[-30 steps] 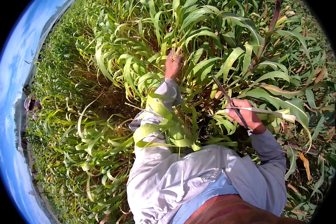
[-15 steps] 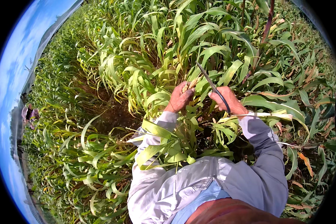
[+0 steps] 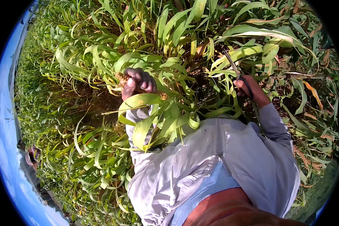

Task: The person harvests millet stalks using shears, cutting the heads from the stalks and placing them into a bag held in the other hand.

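Observation:
My left hand [image 3: 140, 81] is closed in a fist over the leaves, left of centre. A tan grain head [image 3: 121, 79] pokes out beside its thumb; the rest of it is hidden in my fingers. Another small tan grain head [image 3: 164, 96] shows just right of the wrist, and I cannot tell whether my hand holds its stalk. Broad green leaves [image 3: 143, 130] lie across my left forearm. Farther right, my right hand [image 3: 257, 90] grips a pair of scissors [image 3: 234, 64] with a black handle. Their blades point up and left, near some narrow green leaves.
Dense leafy grain plants [image 3: 79, 49] surround me. Reddish-brown seed heads [image 3: 305, 156] hang among the plants on the right. One orange dried leaf [image 3: 313, 92] stands out there. Another person [image 3: 33, 156] is partly visible at the far left edge of the field.
My hands have moved apart: the left went left with the grain head, the right went right with the scissors. The view has shifted, with plants sitting higher in it.

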Demonstrator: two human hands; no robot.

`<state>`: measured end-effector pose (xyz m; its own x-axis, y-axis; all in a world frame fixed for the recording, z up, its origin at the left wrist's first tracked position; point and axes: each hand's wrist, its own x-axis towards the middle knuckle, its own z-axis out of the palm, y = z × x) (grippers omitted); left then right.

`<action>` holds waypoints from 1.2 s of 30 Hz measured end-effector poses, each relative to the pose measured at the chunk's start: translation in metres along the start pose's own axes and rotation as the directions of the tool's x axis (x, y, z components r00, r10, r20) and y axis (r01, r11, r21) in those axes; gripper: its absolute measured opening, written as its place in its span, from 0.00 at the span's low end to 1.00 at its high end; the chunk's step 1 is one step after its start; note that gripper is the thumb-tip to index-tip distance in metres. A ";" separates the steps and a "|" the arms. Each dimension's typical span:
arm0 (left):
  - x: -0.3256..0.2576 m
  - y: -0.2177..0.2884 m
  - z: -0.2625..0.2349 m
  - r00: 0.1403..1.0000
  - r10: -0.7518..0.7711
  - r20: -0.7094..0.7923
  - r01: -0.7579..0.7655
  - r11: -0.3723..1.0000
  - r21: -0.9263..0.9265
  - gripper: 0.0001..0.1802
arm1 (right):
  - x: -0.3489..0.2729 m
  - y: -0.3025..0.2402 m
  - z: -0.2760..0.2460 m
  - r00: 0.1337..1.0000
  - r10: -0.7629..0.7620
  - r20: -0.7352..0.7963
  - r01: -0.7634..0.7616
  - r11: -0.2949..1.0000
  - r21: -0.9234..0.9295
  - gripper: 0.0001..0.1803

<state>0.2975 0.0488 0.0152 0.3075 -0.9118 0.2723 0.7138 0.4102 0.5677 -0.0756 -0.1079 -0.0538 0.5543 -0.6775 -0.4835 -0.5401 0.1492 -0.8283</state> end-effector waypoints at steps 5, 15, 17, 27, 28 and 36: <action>-0.012 -0.030 0.018 0.960 -0.280 -0.001 0.267 0.912 0.312 0.13 | -0.069 0.015 0.007 0.985 0.164 -0.060 -0.146 0.961 0.236 0.16; 0.010 -0.060 0.059 0.922 -0.384 -0.054 0.319 0.673 0.667 0.10 | -0.091 -0.017 -0.047 0.983 -0.125 -0.131 0.162 0.930 0.330 0.14; 0.039 -0.094 0.067 0.842 -0.531 -0.093 0.341 0.392 0.854 0.16 | -0.074 0.003 -0.060 0.978 -0.204 -0.045 0.207 0.930 0.303 0.13; 0.056 -0.271 -0.042 0.496 -0.825 -0.271 -0.179 -0.402 0.898 0.31 | -0.061 0.092 -0.047 0.967 -0.243 0.079 0.250 0.962 -0.112 0.11; 0.029 -0.276 -0.099 0.628 -0.773 -0.094 -0.200 -0.277 0.940 0.32 | -0.056 0.108 -0.037 0.952 -0.278 0.128 0.266 0.958 0.107 0.10; 0.061 -0.237 -0.081 0.629 -0.746 -0.219 -0.210 -0.434 0.876 0.30 | -0.052 0.160 0.030 0.952 -0.294 0.086 0.306 0.920 -0.244 0.13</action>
<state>0.1981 -0.1055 -0.1661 -0.2013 -0.8839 -0.4222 -0.9256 0.0306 0.3773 -0.1724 -0.0275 -0.1698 0.7408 -0.6270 -0.2410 -0.4817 -0.2458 -0.8412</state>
